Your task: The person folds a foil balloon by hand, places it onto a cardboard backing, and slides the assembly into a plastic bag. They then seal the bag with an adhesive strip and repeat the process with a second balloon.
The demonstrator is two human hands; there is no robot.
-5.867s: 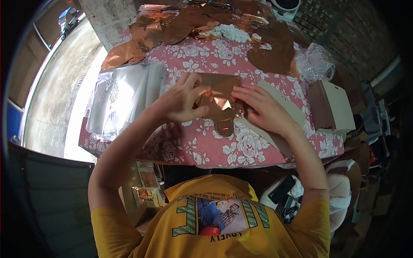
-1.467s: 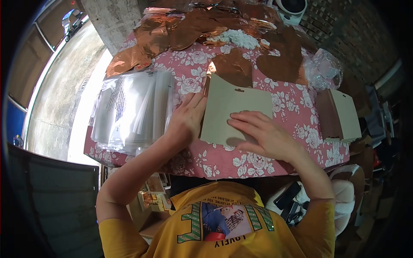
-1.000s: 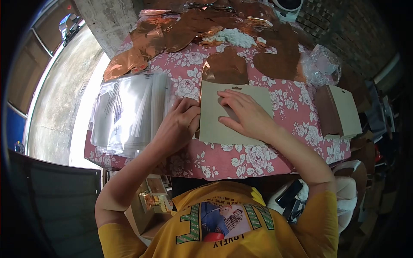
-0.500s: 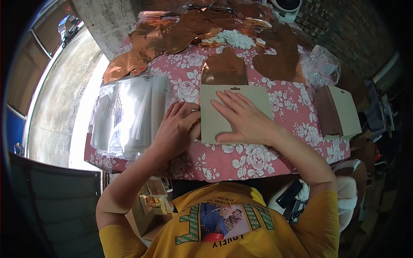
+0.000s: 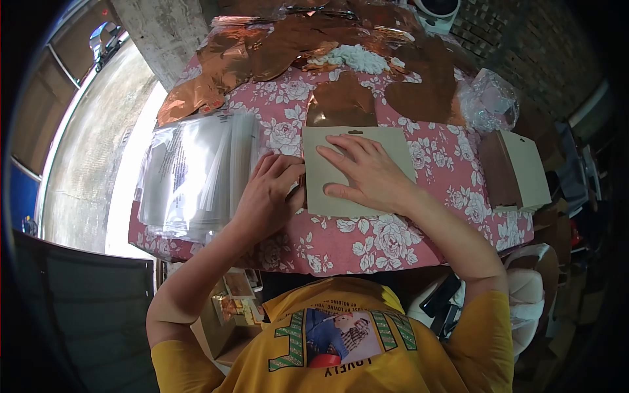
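A beige card [image 5: 318,203] with a hang hole in its top edge lies flat on the table in front of me. My right hand [image 5: 370,173] rests palm down on this card, fingers spread. At the card's left edge is my left hand [image 5: 272,187], its fingers curled and pressed together; whatever they pinch is hidden. From beneath the card's top edge, a copper-coloured foil sheet [image 5: 341,101] sticks out with a rounded end. Just left of my left hand lies a stack of clear plastic bags [image 5: 190,173].
A flowered pink cloth [image 5: 386,242] covers the table. More copper foil shapes [image 5: 275,46] spread across the back, beside a heap of white strips [image 5: 357,59]. To the right are crumpled clear plastic [image 5: 488,101] and a stack of cards [image 5: 514,170].
The card has shifted slightly left and away from me, and my right hand has moved the same way on top of it. My left hand has barely moved.
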